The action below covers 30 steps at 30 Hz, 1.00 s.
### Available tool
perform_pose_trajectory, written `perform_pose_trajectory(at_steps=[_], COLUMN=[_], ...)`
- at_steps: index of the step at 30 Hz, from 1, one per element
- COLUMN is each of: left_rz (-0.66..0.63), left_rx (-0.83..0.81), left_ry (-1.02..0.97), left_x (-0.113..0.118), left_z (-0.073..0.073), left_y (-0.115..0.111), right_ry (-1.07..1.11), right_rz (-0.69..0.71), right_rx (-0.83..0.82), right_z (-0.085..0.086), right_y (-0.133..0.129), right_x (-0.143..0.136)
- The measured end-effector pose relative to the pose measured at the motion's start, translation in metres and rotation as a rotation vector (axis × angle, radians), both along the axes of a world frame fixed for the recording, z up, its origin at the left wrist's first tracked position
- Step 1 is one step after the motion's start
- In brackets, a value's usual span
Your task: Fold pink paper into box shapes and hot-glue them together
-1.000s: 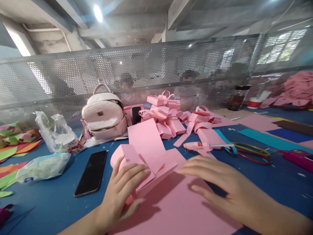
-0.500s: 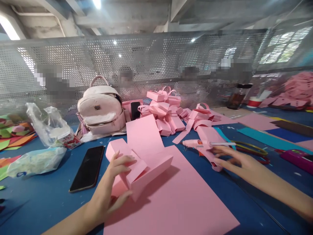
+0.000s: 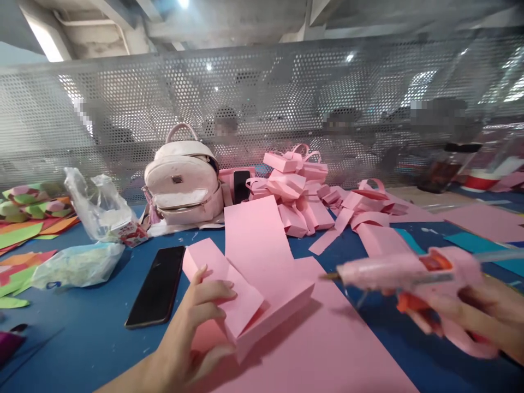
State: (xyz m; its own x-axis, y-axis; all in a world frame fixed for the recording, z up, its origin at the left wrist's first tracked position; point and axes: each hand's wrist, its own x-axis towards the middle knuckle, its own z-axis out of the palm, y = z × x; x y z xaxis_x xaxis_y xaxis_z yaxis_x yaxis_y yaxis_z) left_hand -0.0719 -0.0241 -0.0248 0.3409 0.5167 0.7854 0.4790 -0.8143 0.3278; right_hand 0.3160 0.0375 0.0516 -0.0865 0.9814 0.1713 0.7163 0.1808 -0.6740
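My left hand [image 3: 200, 322] is closed on a folded pink paper box [image 3: 233, 284], thumb at the near side and fingers over the top. One long flap [image 3: 256, 224] of the box stands up at the back. Under it lies a large pink sheet [image 3: 327, 349]. At the right, my right hand [image 3: 478, 311] grips a pink glue gun [image 3: 409, 273] with an orange trigger and a clear glue stick at its rear. The gun is raised, its nozzle pointing left toward the box but apart from it; hand and gun are somewhat blurred.
A black phone [image 3: 155, 286] lies left of the box. Behind stand a pale pink backpack [image 3: 184, 185] and a heap of pink paper baskets [image 3: 295, 185]. Plastic bags [image 3: 79, 265] and coloured paper [image 3: 24, 229] lie left. A perforated metal screen [image 3: 254, 93] rises behind the blue table.
My right hand has taken hold of the glue gun and lifted it off the table. My left hand stays on the paper box. The view has turned slightly left.
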Motion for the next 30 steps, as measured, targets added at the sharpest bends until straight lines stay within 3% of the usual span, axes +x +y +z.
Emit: perform_pose_trajectory(at_steps=[3, 6, 10, 15, 22, 30], left_rz=[-0.002, -0.003, -0.001, 0.007, -0.014, -0.006], left_rx=[-0.017, -0.036, -0.051, -0.034, -0.014, -0.028], left_ry=[0.001, 0.016, 0.019, 0.017, 0.025, 0.012], left_x=[0.0, 0.0, -0.002, -0.002, 0.001, 0.0], left_z=[0.0, -0.002, -0.004, -0.002, 0.005, 0.004], left_y=[-0.001, -0.002, -0.003, -0.002, -0.001, -0.003], right_ry=[0.233, 0.219, 0.092, 0.087, 0.113, 0.068], right_rz=[0.24, 0.246, 0.258, 0.409, 0.51, 0.612], right_rx=[-0.333, -0.419, -0.421, -0.403, -0.365, -0.355], right_z=[0.012, 0.02, 0.03, 0.038, 0.036, 0.036], right_y=[-0.014, -0.017, -0.012, -0.005, -0.001, 0.002], right_x=[-0.028, -0.052, -0.073, -0.085, -0.09, -0.091])
